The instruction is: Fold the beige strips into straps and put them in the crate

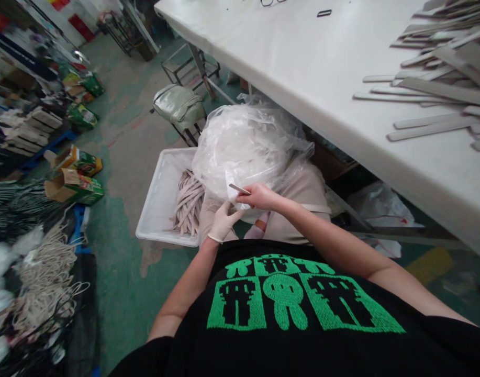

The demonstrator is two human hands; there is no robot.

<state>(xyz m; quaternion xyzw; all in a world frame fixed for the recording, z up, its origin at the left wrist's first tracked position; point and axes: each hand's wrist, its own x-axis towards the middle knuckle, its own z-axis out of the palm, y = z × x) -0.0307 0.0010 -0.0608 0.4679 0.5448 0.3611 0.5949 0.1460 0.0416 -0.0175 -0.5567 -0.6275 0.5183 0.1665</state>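
Observation:
Over my lap, my right hand (260, 197) pinches a flat grey-beige strip (240, 189), whose end points left. My left hand (225, 221), in a pale thin glove, grips the lower edge of a thin white sheet or small bag (232, 182). This white piece lies just behind and below the strip; whether the strip is inside it I cannot tell. Right behind my hands sits a large clear plastic bag (247, 141) filled with white, crumpled film-like pieces. To the left, a white plastic bin (157, 209) holds many beige strips (188, 204) in a loose pile.
A white-covered table (302, 57) runs along the right, with a heap of flat grey strips (444, 89) on it. A padded stool (180, 104) stands beyond the bin. Cardboard boxes (77, 186) and bundles of cord (43, 277) lie on the left floor.

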